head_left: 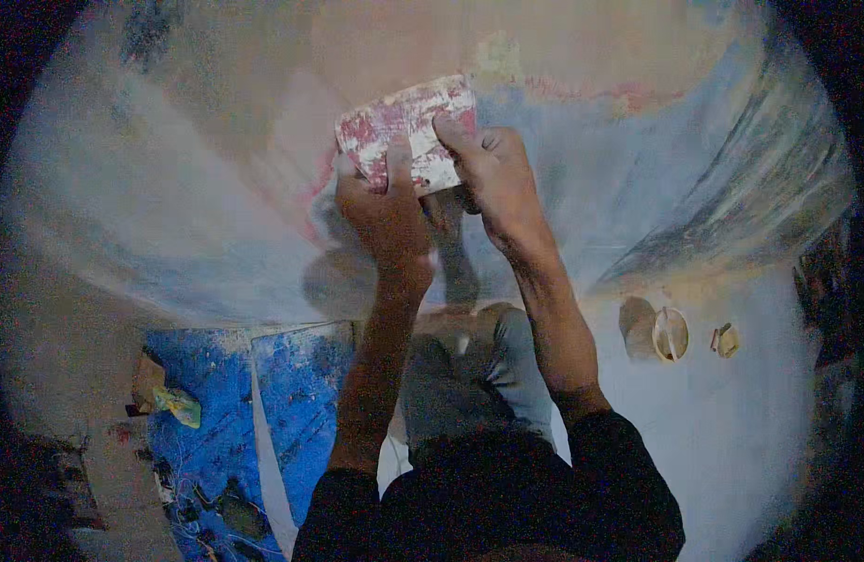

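Note:
Both my hands hold a flat, roughly rectangular plate (pixel 391 124) with worn red and white patches and a small dark hole near its lower edge. My left hand (pixel 387 220) grips its lower left part, thumb on the face toward me. From the right side my right hand (pixel 499 183) closes on it, thumb also lying across its face. The fingers behind the plate are mostly hidden. Beyond it spreads a wide surface (pixel 582 178) smeared in grey, blue, pink and brown. Whether the plate touches that surface, I cannot tell.
Blue panels (pixel 301 393) with scuffed tops lie at the lower left. A yellow-green packet (pixel 177 406) rests at their left edge. To the right are a round container (pixel 671 334) with a strip across it and a small pale yellowish piece (pixel 725 340). My bent knees (pixel 516 351) are below my hands.

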Action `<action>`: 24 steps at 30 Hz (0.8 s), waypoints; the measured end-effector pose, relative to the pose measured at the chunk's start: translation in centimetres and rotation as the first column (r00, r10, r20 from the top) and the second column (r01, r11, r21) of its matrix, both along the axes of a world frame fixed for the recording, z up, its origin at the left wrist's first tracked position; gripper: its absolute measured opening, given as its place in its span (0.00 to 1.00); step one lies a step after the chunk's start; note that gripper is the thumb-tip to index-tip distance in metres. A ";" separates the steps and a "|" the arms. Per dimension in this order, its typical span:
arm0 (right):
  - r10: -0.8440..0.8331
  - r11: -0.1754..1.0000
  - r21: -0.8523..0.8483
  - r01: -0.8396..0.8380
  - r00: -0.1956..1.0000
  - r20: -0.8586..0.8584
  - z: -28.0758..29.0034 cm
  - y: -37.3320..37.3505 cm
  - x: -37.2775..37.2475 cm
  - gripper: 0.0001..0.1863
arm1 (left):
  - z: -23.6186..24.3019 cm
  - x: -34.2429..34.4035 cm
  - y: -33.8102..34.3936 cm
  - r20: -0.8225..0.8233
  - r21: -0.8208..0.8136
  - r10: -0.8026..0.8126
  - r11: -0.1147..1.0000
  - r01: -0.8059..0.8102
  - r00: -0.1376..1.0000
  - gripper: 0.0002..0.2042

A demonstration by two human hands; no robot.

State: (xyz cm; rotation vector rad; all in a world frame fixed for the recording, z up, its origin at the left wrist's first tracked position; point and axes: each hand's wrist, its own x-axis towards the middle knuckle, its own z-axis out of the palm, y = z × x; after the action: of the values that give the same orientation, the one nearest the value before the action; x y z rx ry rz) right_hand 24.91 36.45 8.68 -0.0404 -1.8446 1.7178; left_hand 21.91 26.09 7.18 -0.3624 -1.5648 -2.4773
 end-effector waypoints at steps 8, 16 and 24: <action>0.004 1.000 -0.003 -0.004 0.999 0.045 -1.4 1.2 -1.9 0.26 | 0.5 -0.2 1.0 0.008 -0.002 0.065 0.998 -0.065 0.998 0.10; -0.036 0.989 0.147 0.012 0.985 0.167 -0.6 1.5 -1.3 0.29 | 0.8 0.3 0.7 -0.095 0.058 0.024 0.998 -0.018 0.995 0.07; 0.018 0.999 0.044 -0.019 1.000 0.016 -1.7 1.1 -2.4 0.27 | 0.9 0.6 0.9 -0.030 0.061 -0.001 0.998 0.003 1.000 0.06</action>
State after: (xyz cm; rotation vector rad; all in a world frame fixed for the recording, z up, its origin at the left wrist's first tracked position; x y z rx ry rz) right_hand 22.54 37.54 6.96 -0.0196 -1.8992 1.6933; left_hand 22.53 27.02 8.07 -0.3901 -1.4745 -2.5021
